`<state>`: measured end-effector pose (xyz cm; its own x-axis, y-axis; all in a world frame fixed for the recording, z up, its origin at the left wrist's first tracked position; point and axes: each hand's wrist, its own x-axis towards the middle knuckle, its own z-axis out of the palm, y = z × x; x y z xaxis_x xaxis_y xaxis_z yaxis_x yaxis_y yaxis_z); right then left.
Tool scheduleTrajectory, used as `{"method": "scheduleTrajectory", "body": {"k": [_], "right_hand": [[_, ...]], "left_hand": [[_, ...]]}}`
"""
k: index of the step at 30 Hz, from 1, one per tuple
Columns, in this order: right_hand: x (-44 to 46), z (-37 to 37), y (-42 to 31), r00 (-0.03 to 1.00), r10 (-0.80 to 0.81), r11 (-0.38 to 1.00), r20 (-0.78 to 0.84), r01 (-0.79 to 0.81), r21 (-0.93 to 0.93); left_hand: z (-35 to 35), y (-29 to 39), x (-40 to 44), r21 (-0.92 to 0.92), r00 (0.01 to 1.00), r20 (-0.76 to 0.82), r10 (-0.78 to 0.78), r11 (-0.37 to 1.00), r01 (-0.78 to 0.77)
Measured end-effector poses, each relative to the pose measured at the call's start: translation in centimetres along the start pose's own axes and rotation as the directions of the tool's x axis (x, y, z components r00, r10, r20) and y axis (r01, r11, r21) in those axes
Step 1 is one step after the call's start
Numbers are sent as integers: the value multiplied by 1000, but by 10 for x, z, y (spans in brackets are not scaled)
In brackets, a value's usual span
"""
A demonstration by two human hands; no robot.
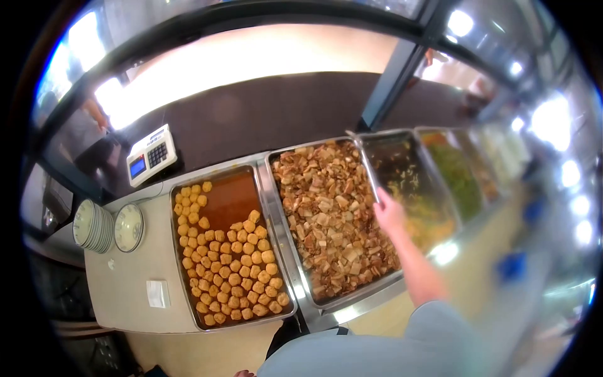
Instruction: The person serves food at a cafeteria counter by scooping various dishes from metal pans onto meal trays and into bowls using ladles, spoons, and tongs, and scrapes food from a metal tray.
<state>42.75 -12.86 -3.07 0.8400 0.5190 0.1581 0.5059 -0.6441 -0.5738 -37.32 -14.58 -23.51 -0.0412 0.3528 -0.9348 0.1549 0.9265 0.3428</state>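
Observation:
My right hand [390, 212] reaches over the border between a tray of browned, sliced food pieces [333, 213] and a darker tray [392, 157] with scattered yellowish-green food. Its fingers look closed at a thin, pale metal edge or handle; I cannot tell which. Only a sliver of my left hand [245, 373] shows at the bottom edge, its fingers mostly hidden. Left of the sliced food lies a tray of round golden balls [235, 270] in reddish-brown sauce.
A white keypad device [152, 156] sits on the dark shelf [264, 119] behind the trays. Stacked bowls [93, 226], more patterned dishes [129, 227] and a small white square item [157, 293] are on the left counter. Green food [457, 173] fills a tray farther right.

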Motion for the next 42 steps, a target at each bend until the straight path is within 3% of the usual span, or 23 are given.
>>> {"method": "scheduleTrajectory", "body": {"k": [6,9,10,11,16,20,27,32,34,35,36,37,38,39,41,42], "right_hand": [[0,32,-9,982,106,984,158,-81,-158],[20,43,8,983,27,999,182,-18,-49],[22,23,-12,947,188,979,260,-203,31],[26,11,-14,957,141,989,253,-126,-74],[1,-16,-35,960,167,984,224,-177,28],[-20,6,-19,974,69,997,215,-71,2],[0,-2,-29,992,71,996,105,-75,38],[24,-10,4,991,24,999,129,-29,35],[20,-24,0,980,54,998,190,-50,-26],[24,-3,31,976,16,1000,219,-16,-1],[22,-1,38,974,-9,1000,226,11,-6],[17,0,43,971,-31,999,236,34,-10],[19,-12,41,962,-14,1000,272,9,18],[23,-30,34,951,3,999,309,-17,43],[35,-40,46,937,-22,998,348,0,62],[39,-32,64,951,-65,993,303,32,114]], "left_hand": [[-23,8,3,7,998,-57,-8,1000,8],[-22,13,8,9,998,-69,-8,1000,8],[-22,14,10,6,998,-69,-8,1000,9],[-20,15,14,7,998,-66,-8,1000,9],[-14,20,27,16,998,-50,-32,999,32],[-6,25,35,34,998,-46,-44,998,46],[15,21,31,32,997,-78,-14,999,16],[59,-3,14,75,996,-89,13,997,-6],[83,-19,5,174,996,-58,62,983,-51],[94,-27,-2,344,991,6,136,930,-129],[101,-33,-5,626,957,127,261,727,-281],[104,-45,-1,832,901,280,330,385,-399],[103,-57,4,888,825,435,361,-22,-459],[119,-62,-11,883,851,373,370,141,-448],[161,-53,-49,687,929,171,327,636,-350],[181,-41,-69,578,947,115,301,755,-310]]}}
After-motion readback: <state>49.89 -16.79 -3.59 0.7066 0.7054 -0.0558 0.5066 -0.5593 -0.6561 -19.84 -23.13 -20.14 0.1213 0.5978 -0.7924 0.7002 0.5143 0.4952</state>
